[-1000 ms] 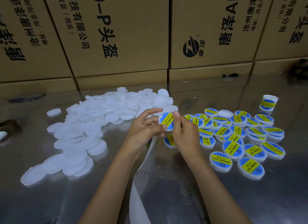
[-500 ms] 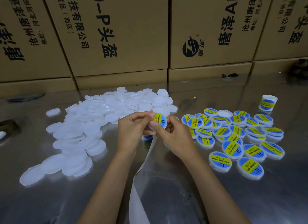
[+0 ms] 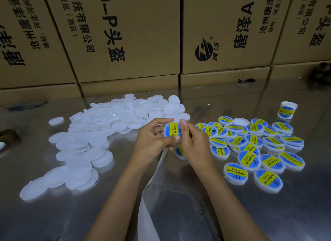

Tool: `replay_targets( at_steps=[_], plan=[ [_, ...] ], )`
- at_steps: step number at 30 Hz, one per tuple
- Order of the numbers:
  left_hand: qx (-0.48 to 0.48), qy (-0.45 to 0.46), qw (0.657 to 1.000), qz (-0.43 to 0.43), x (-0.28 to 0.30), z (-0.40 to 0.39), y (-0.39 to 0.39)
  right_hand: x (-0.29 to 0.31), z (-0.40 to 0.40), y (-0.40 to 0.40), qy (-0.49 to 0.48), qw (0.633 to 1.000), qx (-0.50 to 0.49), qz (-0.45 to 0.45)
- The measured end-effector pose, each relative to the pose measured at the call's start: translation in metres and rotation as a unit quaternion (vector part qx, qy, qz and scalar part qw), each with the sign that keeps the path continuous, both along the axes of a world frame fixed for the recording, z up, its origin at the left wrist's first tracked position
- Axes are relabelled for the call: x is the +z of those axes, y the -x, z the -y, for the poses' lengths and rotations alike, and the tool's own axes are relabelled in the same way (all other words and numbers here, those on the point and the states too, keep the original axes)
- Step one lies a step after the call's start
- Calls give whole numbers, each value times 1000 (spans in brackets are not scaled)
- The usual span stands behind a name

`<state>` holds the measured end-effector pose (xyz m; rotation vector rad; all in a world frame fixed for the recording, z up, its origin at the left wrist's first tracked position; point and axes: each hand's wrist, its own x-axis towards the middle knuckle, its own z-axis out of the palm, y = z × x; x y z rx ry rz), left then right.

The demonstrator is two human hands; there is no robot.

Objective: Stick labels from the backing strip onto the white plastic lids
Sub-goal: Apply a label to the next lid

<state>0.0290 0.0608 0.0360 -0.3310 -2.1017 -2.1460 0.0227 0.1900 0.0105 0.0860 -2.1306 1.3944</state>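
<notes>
A white lid bearing a blue and yellow label (image 3: 172,130) is held upright above the table's middle. My left hand (image 3: 152,142) grips its left rim with curled fingers. My right hand (image 3: 194,142) pinches its right side, thumb pressed on the label face. The white backing strip (image 3: 148,196) hangs from under my left hand toward the near edge. A heap of plain white lids (image 3: 100,133) lies on the left. Several labelled lids (image 3: 254,147) lie on the right, one (image 3: 179,152) partly hidden below my right hand.
Stacked cardboard boxes (image 3: 125,43) wall off the back of the shiny metal table (image 3: 179,205). A small labelled white jar (image 3: 286,109) stands at the far right. A dark object (image 3: 8,135) sits at the left edge.
The lid has turned in my hands so more of its label faces the camera, and my right thumb now presses on the label. Both hands stayed in the same spot.
</notes>
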Motion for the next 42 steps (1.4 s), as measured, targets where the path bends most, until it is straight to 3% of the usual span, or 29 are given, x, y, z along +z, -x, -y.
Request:
replay_targets(
  at_steps=[5,10,17,25,28,37,42],
  plan=[
    [51,-22,998,16,2,5,2,-3,3,-1,51,997,61,20],
    [94,-97,990,34,5,11,4,-9,7,-1,-42,994,91,41],
    [95,-108,989,38,5,11,6,-12,9,-1,-85,995,45,25],
    [-53,-28,998,26,0,10,6,-5,1,6,83,996,-4,30],
    [-43,-13,999,11,-1,7,5,-5,-2,7,118,993,9,10],
    [22,-98,995,28,-3,7,7,-9,6,2,-48,998,33,27],
    [30,-94,995,20,-3,6,7,-13,9,3,-27,997,56,35]
  ],
)
